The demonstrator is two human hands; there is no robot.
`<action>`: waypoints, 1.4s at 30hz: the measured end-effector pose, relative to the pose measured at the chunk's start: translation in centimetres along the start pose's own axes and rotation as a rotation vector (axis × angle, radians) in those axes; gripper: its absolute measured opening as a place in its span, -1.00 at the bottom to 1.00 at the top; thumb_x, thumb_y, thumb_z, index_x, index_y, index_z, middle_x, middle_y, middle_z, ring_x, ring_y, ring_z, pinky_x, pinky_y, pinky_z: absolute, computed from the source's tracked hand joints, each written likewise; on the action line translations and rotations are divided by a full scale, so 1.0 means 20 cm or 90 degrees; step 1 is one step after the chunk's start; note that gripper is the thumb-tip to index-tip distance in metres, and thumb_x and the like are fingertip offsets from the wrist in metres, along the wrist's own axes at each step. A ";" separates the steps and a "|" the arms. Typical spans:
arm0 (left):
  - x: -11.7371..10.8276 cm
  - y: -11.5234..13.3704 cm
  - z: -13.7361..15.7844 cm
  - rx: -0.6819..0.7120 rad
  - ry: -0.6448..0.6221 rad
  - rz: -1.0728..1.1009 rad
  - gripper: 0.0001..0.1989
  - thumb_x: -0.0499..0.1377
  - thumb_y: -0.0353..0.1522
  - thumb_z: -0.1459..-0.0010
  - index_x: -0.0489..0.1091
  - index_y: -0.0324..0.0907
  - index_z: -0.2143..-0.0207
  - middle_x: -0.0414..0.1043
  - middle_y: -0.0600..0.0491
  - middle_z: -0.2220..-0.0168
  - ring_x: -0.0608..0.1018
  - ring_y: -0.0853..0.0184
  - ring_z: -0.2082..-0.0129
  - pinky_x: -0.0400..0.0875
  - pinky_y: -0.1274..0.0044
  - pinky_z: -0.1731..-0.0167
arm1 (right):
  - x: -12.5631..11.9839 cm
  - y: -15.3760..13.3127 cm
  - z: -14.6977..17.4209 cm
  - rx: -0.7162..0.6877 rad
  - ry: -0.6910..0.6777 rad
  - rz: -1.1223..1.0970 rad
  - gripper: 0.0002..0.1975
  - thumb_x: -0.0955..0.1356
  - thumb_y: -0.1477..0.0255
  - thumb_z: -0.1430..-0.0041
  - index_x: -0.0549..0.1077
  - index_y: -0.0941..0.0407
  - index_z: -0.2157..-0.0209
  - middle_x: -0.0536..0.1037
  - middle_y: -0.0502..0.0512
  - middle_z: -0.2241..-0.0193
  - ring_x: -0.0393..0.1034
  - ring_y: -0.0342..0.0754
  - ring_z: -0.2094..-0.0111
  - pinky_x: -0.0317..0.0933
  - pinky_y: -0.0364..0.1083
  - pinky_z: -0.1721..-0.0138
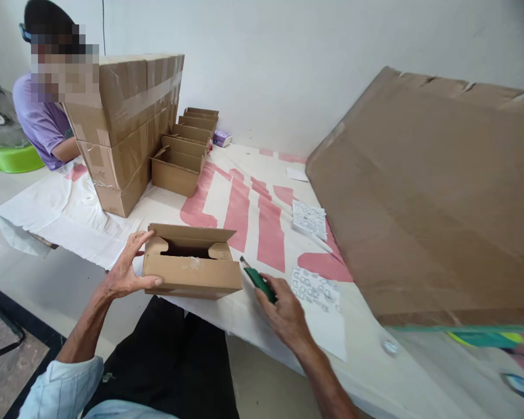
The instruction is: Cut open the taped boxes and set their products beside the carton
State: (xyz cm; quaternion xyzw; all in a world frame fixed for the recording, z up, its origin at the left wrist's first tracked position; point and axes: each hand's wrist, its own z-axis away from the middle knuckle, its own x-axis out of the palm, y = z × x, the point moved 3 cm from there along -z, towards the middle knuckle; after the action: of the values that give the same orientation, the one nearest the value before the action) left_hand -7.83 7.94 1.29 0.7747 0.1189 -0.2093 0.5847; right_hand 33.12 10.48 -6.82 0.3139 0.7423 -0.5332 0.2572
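A small brown cardboard box (201, 277) sits at the table's near edge, its long back flap raised and its end flaps partly folded in. The opening looks dark, and I cannot make out what lies inside. My left hand (128, 267) grips the box's left end, thumb on the front and fingers at the back corner. Just right of the box, my right hand (283, 305) is closed around a green box cutter (260, 284), whose metal tip points up and left, apart from the cardboard.
Taped cartons (133, 125) stand stacked at the left; beside them runs a row of open boxes (177, 174). A large cardboard sheet or carton (436, 203) fills the right. Printed sheets (317, 291) lie on the cloth-covered table (209, 201). A person in purple (48, 125) sits behind the stack.
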 end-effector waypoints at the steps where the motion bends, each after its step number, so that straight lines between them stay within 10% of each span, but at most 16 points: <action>1: -0.01 0.01 -0.01 -0.001 -0.007 -0.001 0.05 0.50 0.00 -0.05 0.13 0.14 -0.50 0.08 -0.15 -0.45 0.23 -0.20 -0.46 0.40 0.01 -0.31 | 0.06 0.04 0.04 0.000 0.001 0.007 -0.55 0.29 0.04 -0.34 0.54 0.08 0.03 0.60 0.23 0.20 0.53 0.18 0.16 0.43 0.14 0.11; 7: -0.05 0.03 -0.04 -0.025 -0.048 -0.011 0.17 0.49 0.09 -0.02 0.01 0.10 -0.55 0.02 -0.20 -0.48 0.19 -0.25 -0.47 0.40 0.01 -0.30 | -0.04 -0.22 -0.05 -0.112 0.117 -0.038 -0.68 0.30 0.16 -0.45 0.55 0.06 0.01 0.60 0.26 0.06 0.50 0.20 -0.02 0.43 0.20 -0.04; 14: -0.07 0.01 -0.04 -0.047 -0.010 0.051 -0.14 0.16 0.19 -0.31 0.15 0.05 -0.51 0.07 -0.15 -0.51 0.18 -0.20 -0.49 0.28 0.03 -0.39 | -0.10 -0.75 -0.22 -0.397 -0.081 0.039 -0.69 0.43 0.34 -0.37 0.51 0.05 -0.11 0.64 0.22 0.01 0.53 0.19 -0.02 0.45 0.19 -0.05; 22: -0.03 0.03 -0.04 -0.072 -0.031 0.032 -0.08 0.30 0.11 -0.25 0.08 0.08 -0.54 0.13 -0.12 -0.49 0.25 -0.17 -0.45 0.39 0.09 -0.33 | -0.09 -0.77 0.01 -0.503 0.093 0.146 -0.83 0.37 0.62 -0.36 0.49 0.06 0.26 0.57 0.12 0.32 0.46 0.02 0.27 0.37 0.01 0.21; 29: -0.02 0.02 -0.04 -0.043 -0.107 -0.036 0.36 0.50 0.12 0.03 -0.21 -0.01 -0.60 -0.06 -0.27 -0.55 0.13 -0.29 -0.51 0.34 -0.04 -0.34 | -0.03 -0.69 0.21 -0.501 0.083 0.114 -0.74 0.38 0.54 -0.36 0.54 0.09 -0.05 0.65 0.27 0.08 0.54 0.15 0.05 0.47 0.14 0.05; 42: -0.03 0.03 -0.03 -0.037 -0.090 -0.036 0.32 0.50 0.06 -0.01 -0.19 0.00 -0.59 -0.03 -0.26 -0.55 0.20 -0.29 -0.49 0.38 -0.03 -0.33 | -0.09 -0.85 -0.16 -0.513 -0.074 0.241 -0.78 0.32 0.50 -0.46 0.64 0.12 0.20 0.67 0.22 0.15 0.45 0.18 -0.09 0.31 0.14 -0.16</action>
State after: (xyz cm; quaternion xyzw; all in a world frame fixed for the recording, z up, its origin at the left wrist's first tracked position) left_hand -7.97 8.38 2.30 0.7370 0.1050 -0.2760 0.6080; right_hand 21.53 9.19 6.14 0.2884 0.8045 -0.1620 0.4933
